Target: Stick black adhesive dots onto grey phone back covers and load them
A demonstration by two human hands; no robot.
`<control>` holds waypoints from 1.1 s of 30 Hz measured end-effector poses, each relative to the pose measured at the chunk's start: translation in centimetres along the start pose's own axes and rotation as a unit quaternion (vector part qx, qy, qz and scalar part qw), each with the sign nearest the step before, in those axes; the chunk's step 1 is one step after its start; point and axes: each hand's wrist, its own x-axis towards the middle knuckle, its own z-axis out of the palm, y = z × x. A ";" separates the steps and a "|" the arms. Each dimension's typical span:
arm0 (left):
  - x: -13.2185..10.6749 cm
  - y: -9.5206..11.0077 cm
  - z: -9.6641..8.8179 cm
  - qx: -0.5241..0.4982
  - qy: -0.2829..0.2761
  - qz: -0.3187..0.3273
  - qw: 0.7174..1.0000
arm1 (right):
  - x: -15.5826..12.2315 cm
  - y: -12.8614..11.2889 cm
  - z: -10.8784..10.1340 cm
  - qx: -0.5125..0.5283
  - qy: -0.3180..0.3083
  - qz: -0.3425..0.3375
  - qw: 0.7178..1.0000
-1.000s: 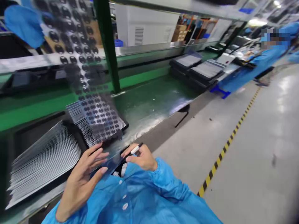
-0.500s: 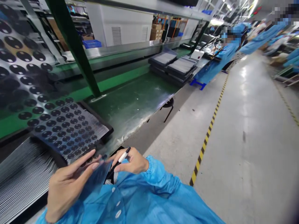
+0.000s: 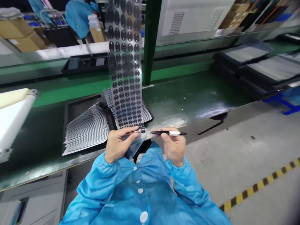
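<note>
My left hand (image 3: 118, 144) pinches the lower end of a clear film strip (image 3: 125, 65) covered with rows of small black round parts. The strip stands upright in front of me, reaching up past the shelf. My right hand (image 3: 172, 146) grips black tweezers with a white band (image 3: 167, 133), held level, their tip pointing left at the strip's bottom edge beside my left thumb. Both hands hover over the near edge of the green workbench (image 3: 187, 97), above my blue smock.
A black tray (image 3: 70, 109) holds fanned stacks of similar strips (image 3: 87, 129). A green post (image 3: 150, 40) rises behind it. More dark trays (image 3: 262, 62) sit at the right. A white roller (image 3: 14, 112) is at left. A person in blue (image 3: 78, 14) works across the line. Yellow-black floor tape (image 3: 260, 184) lies at right.
The view has swung left, back onto the bench. The strip now stands upright instead of lying over the tray. The tweezers have turned level with their tip at the strip's lower edge.
</note>
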 end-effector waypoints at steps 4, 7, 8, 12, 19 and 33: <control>-0.1 -0.1 -0.1 0.008 0.010 0.006 1.000 | 0.0 0.1 0.7 0.004 -0.017 -0.012 1.000; -0.1 -0.3 -0.3 -0.004 0.005 -0.002 1.000 | 0.0 0.1 1.0 -0.015 -0.031 -0.011 0.999; -0.1 -0.4 -0.3 -0.008 0.002 -0.003 1.000 | 0.0 0.1 1.0 -0.023 -0.035 -0.009 0.999; -0.1 -0.4 -0.6 -0.014 -0.010 -0.006 1.000 | 0.0 -0.1 1.2 -0.035 -0.049 -0.018 0.998; -0.2 0.0 -1.0 -0.011 -0.030 0.004 0.999 | 0.3 -0.2 1.2 -0.041 -0.066 -0.012 0.997; -0.3 -0.1 -1.4 0.013 -0.029 0.047 0.998 | 0.5 -0.6 1.6 -0.004 -0.097 -0.001 0.995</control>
